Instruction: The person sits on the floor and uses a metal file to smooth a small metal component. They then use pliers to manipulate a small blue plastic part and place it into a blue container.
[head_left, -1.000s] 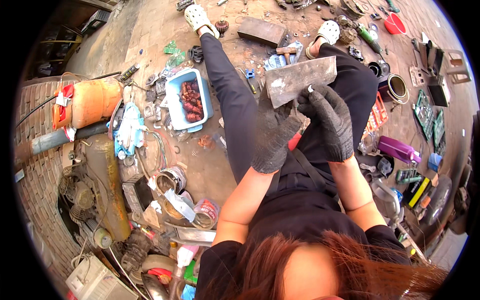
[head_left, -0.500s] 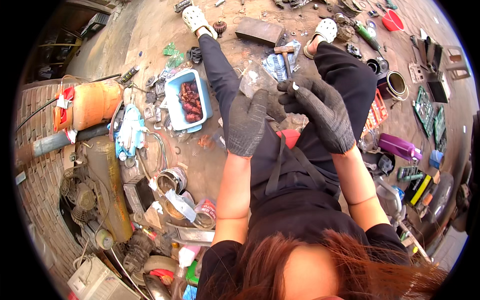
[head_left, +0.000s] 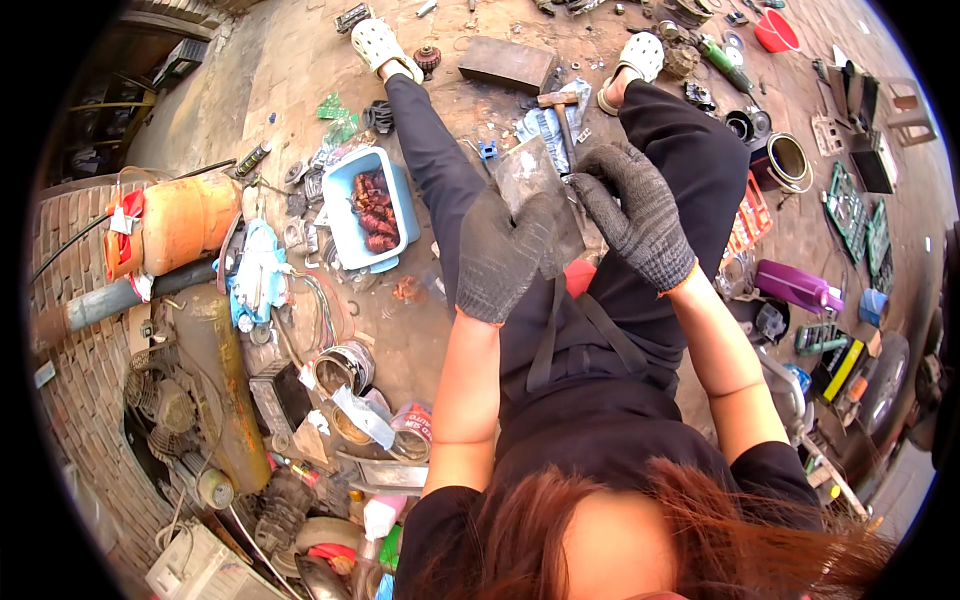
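Note:
I sit on the ground with my legs stretched out, both hands in dark knit gloves. My left hand (head_left: 503,255) grips the near edge of a flat grey metal plate (head_left: 532,172) held above my lap. My right hand (head_left: 632,212) is closed on the plate's right side, fingers curled over its edge. A hammer (head_left: 560,108) lies on the ground just beyond the plate, between my legs.
A blue tray of rusty parts (head_left: 368,207) sits left of my left leg. An orange gas cylinder (head_left: 175,225), a compressor (head_left: 200,380) and tins crowd the left. A grey block (head_left: 507,62), red crate (head_left: 750,215), purple bottle (head_left: 795,287) and circuit boards (head_left: 860,215) lie ahead and right.
The plate, held up flat a second ago, was turned edge-on and now lies tilted lower over my lap. Both hands shifted their grip and came down closer together.

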